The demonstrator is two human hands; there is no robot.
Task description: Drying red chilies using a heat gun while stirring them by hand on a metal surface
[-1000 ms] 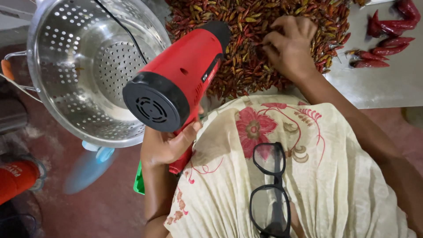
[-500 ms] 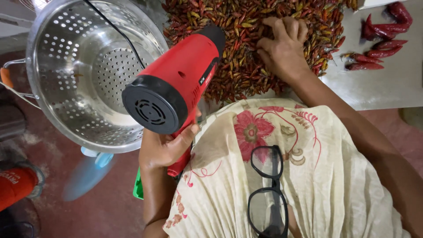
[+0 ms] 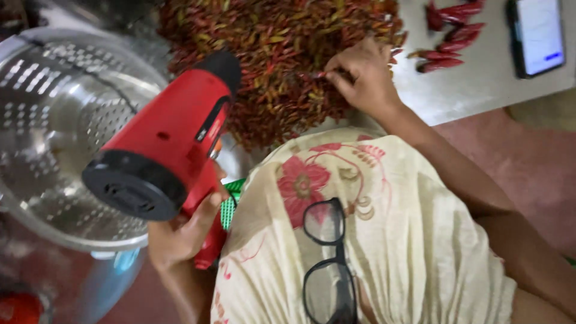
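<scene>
Right fingers: I see my right hand (image 3: 363,75) with fingertips pinched together on one small chili in the chili pile (image 3: 270,54).
Left fingers: my left hand (image 3: 180,237) is wrapped tight round the handle of the red heat gun (image 3: 171,138).
Gun tip: its black nose points at the pile.
Beside the gun: a shiny metal strainer (image 3: 54,132) with holes, on the left.
Far right: big red chilies (image 3: 450,30), then a phone (image 3: 537,33) with a white lit screen.
Shirt: black glasses (image 3: 327,264) hang on it.

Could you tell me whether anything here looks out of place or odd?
A few large red chillies lie apart from the main chilli pile, near a phone. A pair of glasses hangs from the garment's neckline. Nothing looks spilled or damaged.
</scene>
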